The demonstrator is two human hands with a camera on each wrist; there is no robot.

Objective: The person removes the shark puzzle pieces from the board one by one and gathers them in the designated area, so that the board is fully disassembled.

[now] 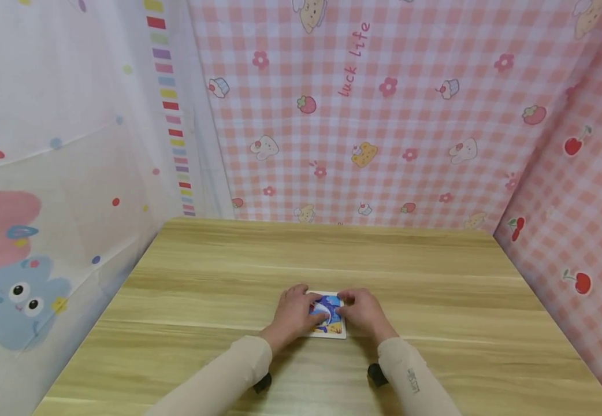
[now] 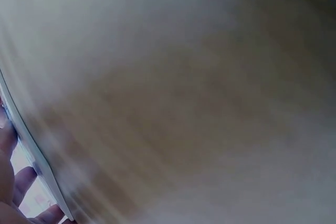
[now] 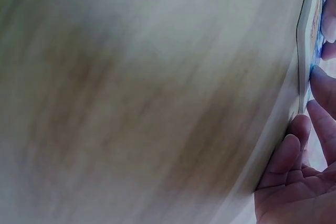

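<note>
Both my left hand (image 1: 293, 313) and right hand (image 1: 364, 312) grip the picture board (image 1: 327, 309); uneven pressure, I judge, could skid it.

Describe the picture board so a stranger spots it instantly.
Start with the wooden table. Find the left hand and right hand over it; the board lies between them, partly covered. Unlike the wood and bare hands, it shows a blue printed picture edged in white.

Legible: "luck life" in pink lettering (image 1: 354, 59) on the checked cloth (image 1: 332, 130) beyond the table's (image 1: 332, 254) far edge. Print (image 1: 413, 381) on the right sleeve (image 1: 428, 401): illegible.
</note>
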